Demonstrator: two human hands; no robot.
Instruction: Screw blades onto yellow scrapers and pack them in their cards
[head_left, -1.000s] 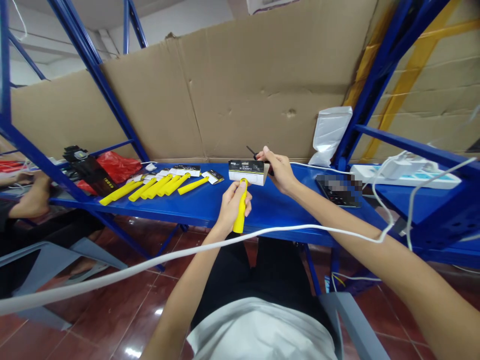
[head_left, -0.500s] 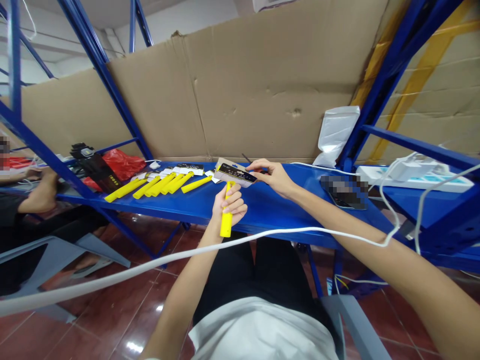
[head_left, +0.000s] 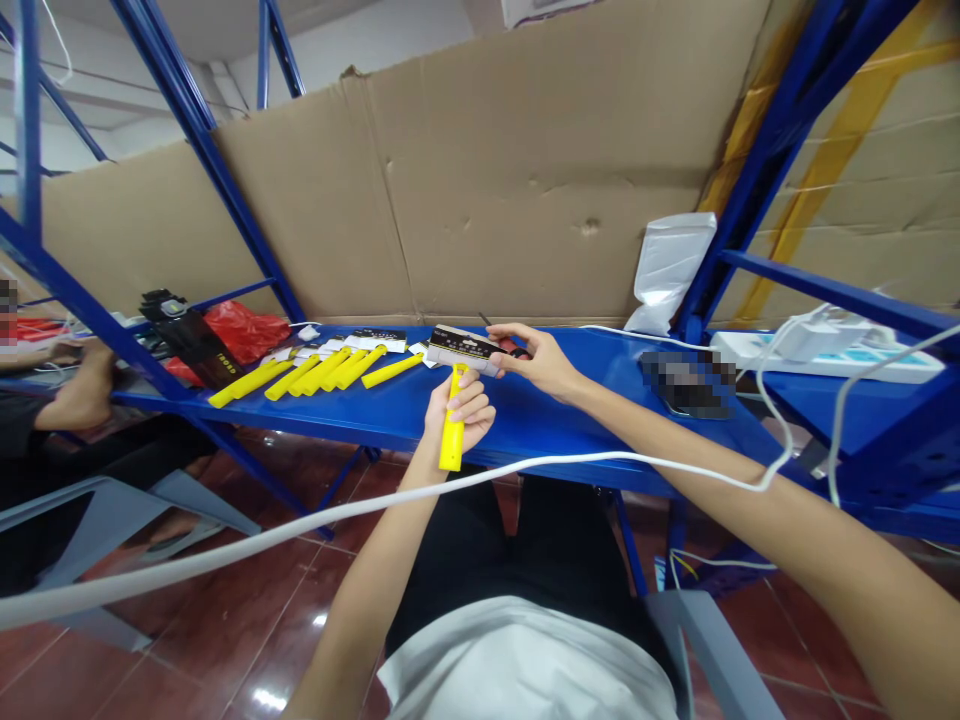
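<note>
My left hand [head_left: 463, 408] is wrapped round the yellow handle [head_left: 451, 446] of a tool whose kind I cannot make out. Across its top sits a black-and-white printed card sleeve [head_left: 459, 343], hiding the head. My right hand [head_left: 541, 362] is closed at the sleeve's right end, thumb and fingers pinching there. A thin dark stick [head_left: 484, 318] pokes up beside the right fingertips, and something reddish shows under them. To the left, several similar yellow-handled tools [head_left: 322, 372] lie in a row on the blue table [head_left: 555, 425], their card ends pointing away from me.
A white cable [head_left: 555, 461] crosses in front of my forearms. On the right are a phone [head_left: 679, 385] and a white power strip [head_left: 817, 358]. A black bottle [head_left: 191, 340] and a red plastic bag [head_left: 244, 330] are at left. Cardboard [head_left: 517, 180] walls the back; another person's arm [head_left: 82, 385] shows far left.
The card sleeve has turned from a slant to nearly level, its printed face more toward me. My right hand has shifted slightly left and down against its end. My left hand keeps its grip.
</note>
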